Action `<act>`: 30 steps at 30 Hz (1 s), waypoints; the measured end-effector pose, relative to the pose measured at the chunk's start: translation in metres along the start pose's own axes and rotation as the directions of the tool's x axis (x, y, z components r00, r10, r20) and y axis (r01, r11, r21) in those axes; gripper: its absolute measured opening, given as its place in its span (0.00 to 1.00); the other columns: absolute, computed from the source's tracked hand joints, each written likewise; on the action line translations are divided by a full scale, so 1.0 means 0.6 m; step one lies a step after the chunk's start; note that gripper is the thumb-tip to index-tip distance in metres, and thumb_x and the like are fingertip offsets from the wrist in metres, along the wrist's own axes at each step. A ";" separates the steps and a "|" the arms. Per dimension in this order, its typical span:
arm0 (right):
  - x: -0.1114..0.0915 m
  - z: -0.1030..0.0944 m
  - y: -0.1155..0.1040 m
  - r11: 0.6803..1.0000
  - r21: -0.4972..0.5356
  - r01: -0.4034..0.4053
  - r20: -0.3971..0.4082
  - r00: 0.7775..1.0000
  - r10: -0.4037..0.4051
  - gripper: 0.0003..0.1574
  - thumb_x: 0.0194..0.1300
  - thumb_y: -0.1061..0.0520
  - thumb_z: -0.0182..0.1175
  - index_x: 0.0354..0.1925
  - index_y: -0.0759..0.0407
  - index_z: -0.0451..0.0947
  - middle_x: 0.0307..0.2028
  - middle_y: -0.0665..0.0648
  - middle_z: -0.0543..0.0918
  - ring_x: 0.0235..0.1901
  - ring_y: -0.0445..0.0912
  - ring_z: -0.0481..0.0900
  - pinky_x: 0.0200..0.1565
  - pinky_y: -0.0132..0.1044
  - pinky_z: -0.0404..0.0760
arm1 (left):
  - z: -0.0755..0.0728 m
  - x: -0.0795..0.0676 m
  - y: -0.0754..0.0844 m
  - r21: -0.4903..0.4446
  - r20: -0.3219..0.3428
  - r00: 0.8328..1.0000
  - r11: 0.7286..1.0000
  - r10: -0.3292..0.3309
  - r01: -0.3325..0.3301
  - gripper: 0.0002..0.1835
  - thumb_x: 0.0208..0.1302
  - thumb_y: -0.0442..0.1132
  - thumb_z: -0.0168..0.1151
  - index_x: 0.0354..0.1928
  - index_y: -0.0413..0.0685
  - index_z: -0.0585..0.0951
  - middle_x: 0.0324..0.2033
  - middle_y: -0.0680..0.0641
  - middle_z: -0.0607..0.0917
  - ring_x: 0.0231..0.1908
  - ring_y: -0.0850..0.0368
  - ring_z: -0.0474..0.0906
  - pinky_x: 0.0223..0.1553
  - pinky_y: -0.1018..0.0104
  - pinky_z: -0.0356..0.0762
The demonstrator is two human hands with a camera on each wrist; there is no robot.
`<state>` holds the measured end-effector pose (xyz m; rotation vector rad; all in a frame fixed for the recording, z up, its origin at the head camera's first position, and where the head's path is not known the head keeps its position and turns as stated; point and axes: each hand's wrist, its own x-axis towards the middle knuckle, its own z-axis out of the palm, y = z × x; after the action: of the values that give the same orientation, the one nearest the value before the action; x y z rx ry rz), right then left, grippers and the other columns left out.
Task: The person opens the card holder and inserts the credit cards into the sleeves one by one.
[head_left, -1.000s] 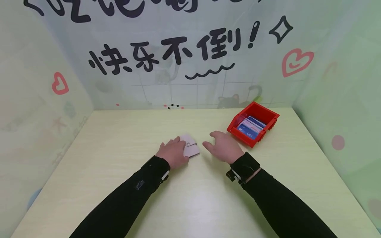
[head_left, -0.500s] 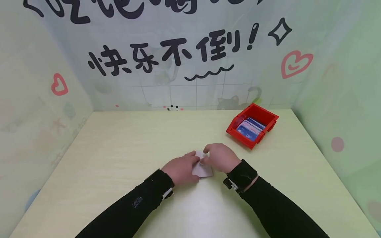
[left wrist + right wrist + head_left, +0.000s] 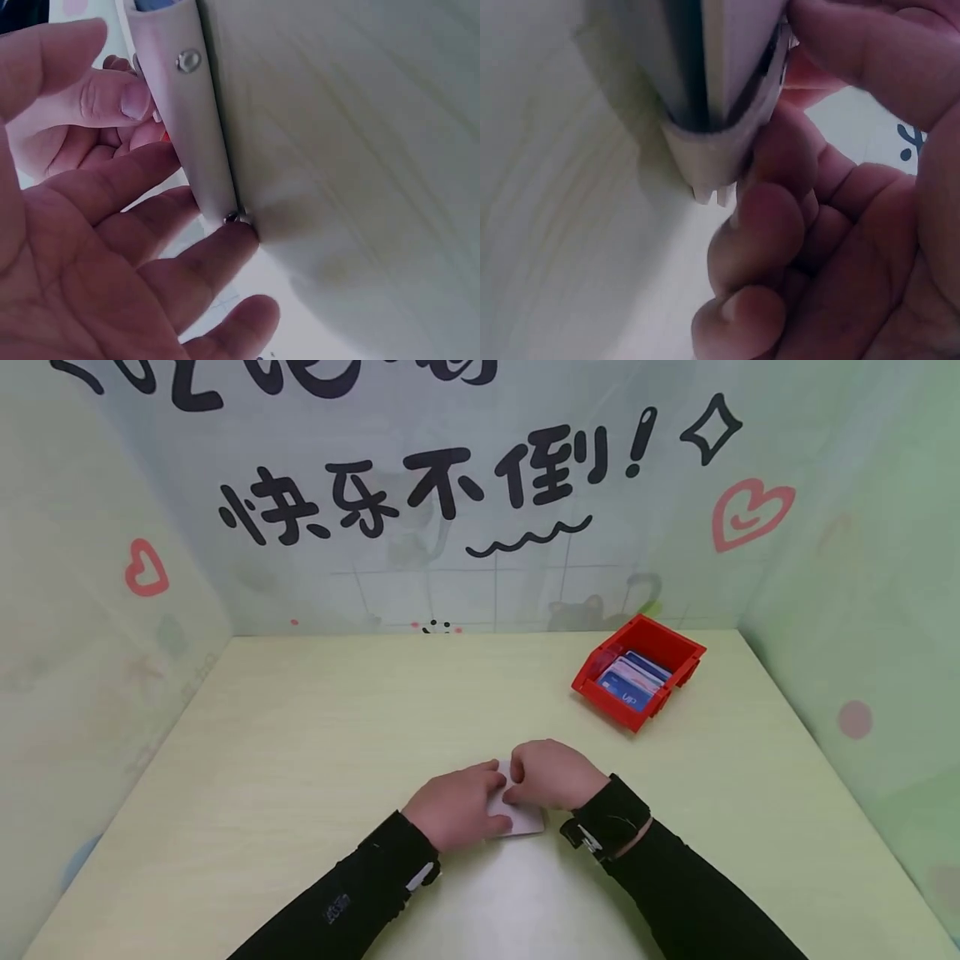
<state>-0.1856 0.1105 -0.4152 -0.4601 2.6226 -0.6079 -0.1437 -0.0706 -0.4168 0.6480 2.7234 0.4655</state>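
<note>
A pale pink card holder [image 3: 529, 823] lies between the two hands near the middle of the table, partly covered by them. Its rounded side with a metal snap shows in the left wrist view, where the card holder [image 3: 184, 112] meets the left fingertips. My left hand [image 3: 453, 807] holds it from the left, thumb at the near edge and fingers farther up. From the right, my right hand [image 3: 558, 774] pinches at its top with thumb and curled index finger. Layered edges of the card holder [image 3: 716, 154] face the right wrist view, beside the curled right fingers.
At the back right of the pale wooden table [image 3: 337, 718] stands a red plastic bin [image 3: 670, 642]. Several cards [image 3: 628, 690] lean inside it, the front one blue. Printed walls [image 3: 847, 635] enclose the table at the back and sides.
The left hand has drawn the card holder nearer and to the right. The right hand has come down and nearer to it, its thumb and index finger closing at its top.
</note>
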 end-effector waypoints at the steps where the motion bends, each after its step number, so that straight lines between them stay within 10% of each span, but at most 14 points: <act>1: -0.001 0.001 0.001 1.000 0.007 0.000 0.005 1.000 0.000 0.15 0.63 0.49 0.76 0.30 0.51 0.79 0.25 0.52 0.79 0.29 0.47 0.77 0.29 0.37 0.75 | 0.002 -0.001 0.002 0.027 -0.019 1.000 1.000 0.008 -0.007 0.28 0.67 0.53 0.68 0.64 0.47 0.83 0.73 0.44 0.77 0.68 0.48 0.80 0.63 0.52 0.81; 16: -0.001 0.008 0.004 0.999 -0.013 0.051 0.016 0.999 -0.051 0.14 0.65 0.49 0.71 0.27 0.52 0.79 0.20 0.52 0.77 0.25 0.47 0.76 0.26 0.37 0.73 | 0.022 -0.010 0.025 0.217 -0.169 0.986 0.976 0.001 0.036 0.32 0.52 0.64 0.78 0.53 0.53 0.86 0.60 0.50 0.85 0.54 0.44 0.81 0.60 0.46 0.78; 30: -0.002 0.009 0.006 0.997 -0.033 0.074 0.043 0.996 -0.073 0.13 0.71 0.54 0.64 0.29 0.55 0.78 0.22 0.52 0.76 0.23 0.46 0.74 0.25 0.36 0.71 | 0.036 -0.007 0.038 0.305 -0.245 0.969 0.951 0.031 0.047 0.15 0.53 0.52 0.74 0.35 0.52 0.84 0.32 0.55 0.79 0.40 0.49 0.79 0.54 0.50 0.78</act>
<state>-0.1830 0.1124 -0.4209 -0.5762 2.5901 -0.5708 -0.1239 -0.0479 -0.4266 0.6957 3.0697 0.1205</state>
